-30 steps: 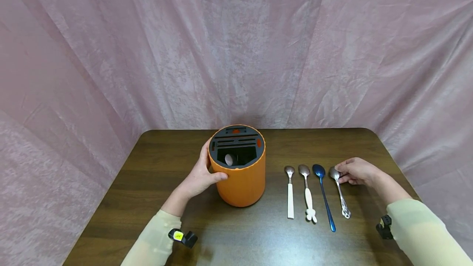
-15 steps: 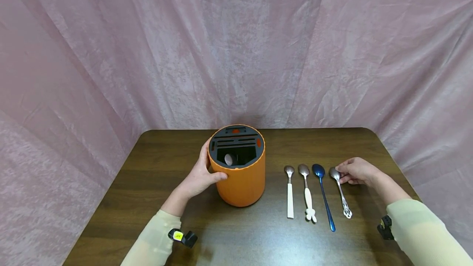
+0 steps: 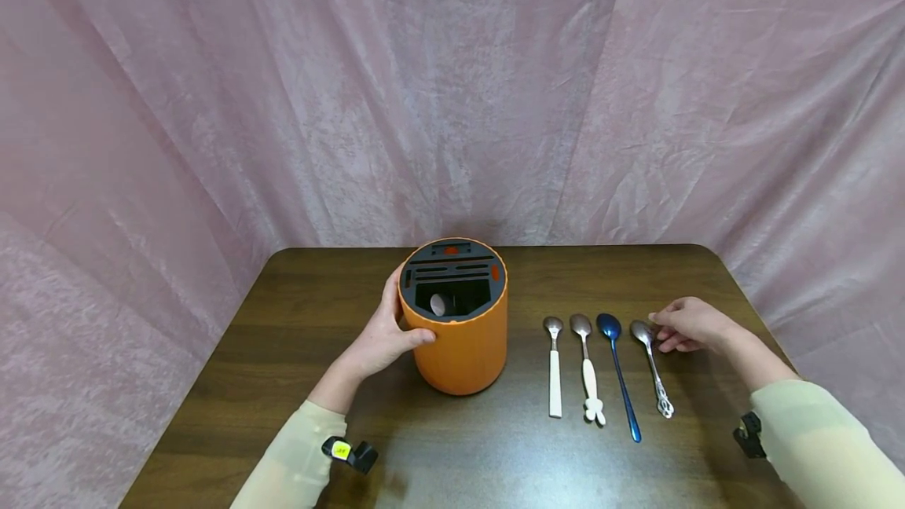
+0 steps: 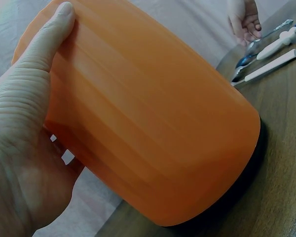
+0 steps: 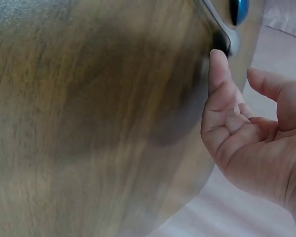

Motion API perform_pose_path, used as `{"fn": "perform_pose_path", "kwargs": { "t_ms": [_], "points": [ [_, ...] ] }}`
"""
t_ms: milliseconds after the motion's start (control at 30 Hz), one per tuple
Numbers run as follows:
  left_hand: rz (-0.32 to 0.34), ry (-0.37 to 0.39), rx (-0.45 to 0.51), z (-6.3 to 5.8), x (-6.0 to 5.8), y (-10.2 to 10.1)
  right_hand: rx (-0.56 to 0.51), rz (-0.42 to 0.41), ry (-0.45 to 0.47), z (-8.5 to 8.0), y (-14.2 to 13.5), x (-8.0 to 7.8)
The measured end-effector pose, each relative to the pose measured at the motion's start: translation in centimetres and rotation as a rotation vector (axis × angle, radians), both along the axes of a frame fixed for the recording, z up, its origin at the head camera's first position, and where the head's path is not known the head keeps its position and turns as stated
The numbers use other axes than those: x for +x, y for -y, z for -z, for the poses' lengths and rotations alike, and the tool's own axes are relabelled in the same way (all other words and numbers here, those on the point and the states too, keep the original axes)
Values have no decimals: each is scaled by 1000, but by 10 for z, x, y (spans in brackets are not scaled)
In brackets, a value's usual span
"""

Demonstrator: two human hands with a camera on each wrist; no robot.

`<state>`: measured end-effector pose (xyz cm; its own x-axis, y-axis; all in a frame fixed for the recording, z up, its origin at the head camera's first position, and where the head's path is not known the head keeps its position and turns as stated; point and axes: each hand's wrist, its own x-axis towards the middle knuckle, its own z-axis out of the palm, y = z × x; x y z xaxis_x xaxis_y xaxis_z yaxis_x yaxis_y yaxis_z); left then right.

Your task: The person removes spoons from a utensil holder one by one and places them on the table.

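In the head view my left hand (image 3: 385, 342) holds the side of an orange cylindrical knife holder (image 3: 463, 360), thumb on its front. Its dark top has slots and a larger opening, where a pale rounded end shows. To the right my right hand (image 3: 689, 326) is just beside the bowl of a silver spoon (image 3: 641, 331) with an ornate handle. In the right wrist view thumb and forefinger stand apart with nothing between them. Left of that spoon lie a blue spoon (image 3: 609, 326), a spoon with a cream figure-shaped handle (image 3: 590, 382) and a white-handled spoon (image 3: 555, 385).
Everything stands on a dark wooden table (image 3: 318, 281) with rounded far corners. A pink cloth (image 3: 452, 100) hangs behind it and at the sides. The spoons lie in a row between the holder and the right hand, bowls pointing away.
My right hand has let go of the silver spoon's bowl and drawn slightly to the right. The spoon's handle end shifted a little right earlier. My left hand and the holder stay put.
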<state>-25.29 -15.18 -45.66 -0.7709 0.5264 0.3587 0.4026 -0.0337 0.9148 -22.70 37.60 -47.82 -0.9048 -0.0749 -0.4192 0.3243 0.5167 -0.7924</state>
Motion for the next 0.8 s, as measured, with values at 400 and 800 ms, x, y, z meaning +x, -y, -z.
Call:
{"fn": "perform_pose_path", "kwargs": {
  "t_ms": [400, 800],
  "points": [
    [-4, -6, 5, 3, -1, -1, 59, 18, -242, -29, 10, -1],
    [4, -24, 12, 7, 1, 0, 3, 4, -418, -56, 36, 1]
  ]
}}
